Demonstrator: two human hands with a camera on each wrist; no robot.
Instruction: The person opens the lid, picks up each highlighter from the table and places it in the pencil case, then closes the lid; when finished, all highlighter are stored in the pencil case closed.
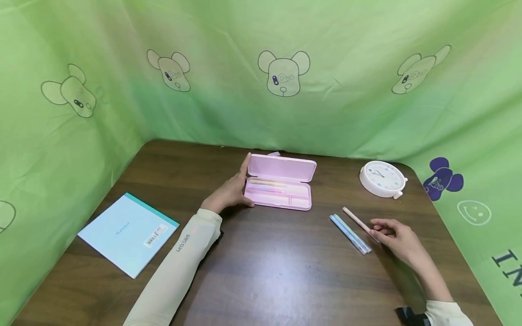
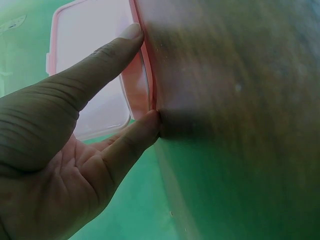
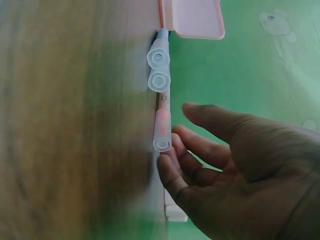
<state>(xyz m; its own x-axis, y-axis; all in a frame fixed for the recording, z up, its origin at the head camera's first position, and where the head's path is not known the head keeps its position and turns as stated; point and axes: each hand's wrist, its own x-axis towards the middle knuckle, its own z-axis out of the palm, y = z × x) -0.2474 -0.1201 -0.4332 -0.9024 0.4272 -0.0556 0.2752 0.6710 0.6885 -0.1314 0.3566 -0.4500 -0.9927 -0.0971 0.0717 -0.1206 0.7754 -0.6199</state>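
Observation:
A pink pencil case [image 1: 281,168] lies at the back middle with its lid raised; a few slim pens [image 1: 267,183] are inside. My left hand [image 1: 230,192] holds its left end, and in the left wrist view the thumb and a fingertip [image 2: 149,122] sit against the case's edge. On the right of the table, a pale pink pen [image 1: 355,218] lies beside blue pens [image 1: 350,234]. At the pink pen's near end is my right hand [image 1: 397,237]. The right wrist view shows its fingers loosely bent around the capped end [image 3: 162,132], thumb standing apart.
A white alarm clock [image 1: 383,177] lies face up at the back right. On the left is a light blue notebook [image 1: 122,231] with a barcode label. A small pale item [image 1: 274,154] shows behind the case lid. Green printed curtain [image 1: 228,113] hangs along the table's back and sides.

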